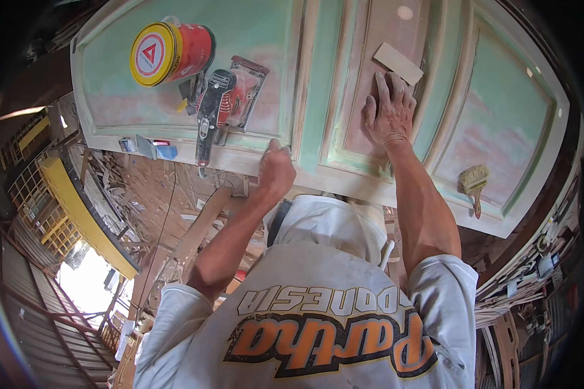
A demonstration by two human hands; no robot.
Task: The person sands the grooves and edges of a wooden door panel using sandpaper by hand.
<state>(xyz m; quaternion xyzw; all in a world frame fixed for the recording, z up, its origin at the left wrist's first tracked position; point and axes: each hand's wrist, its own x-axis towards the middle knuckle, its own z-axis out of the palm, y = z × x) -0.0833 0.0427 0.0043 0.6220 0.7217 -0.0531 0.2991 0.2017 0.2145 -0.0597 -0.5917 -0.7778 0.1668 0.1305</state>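
Note:
A panelled door [315, 84] with worn green, pinkish and whitish paint lies in front of me. My right hand [391, 111] rests on its middle panel with the fingers spread, the fingertips by the lower edge of a flat pale block [398, 63]. At the door's near edge, my left hand [276, 172] is closed with the fingers curled in; whatever it may hold is hidden. Up and left of that hand, a red and black power sander [215, 110] lies on the left panel. Beside the sander, a red can with a yellow rim [173, 53] lies tilted.
A brush [474, 185] lies at the door's right end. Small blue and white pieces [156, 148] sit on the near edge at left. Wood scraps and shavings cover the floor, a yellow beam [87, 217] stands lower left, and stacked wood strips are at right.

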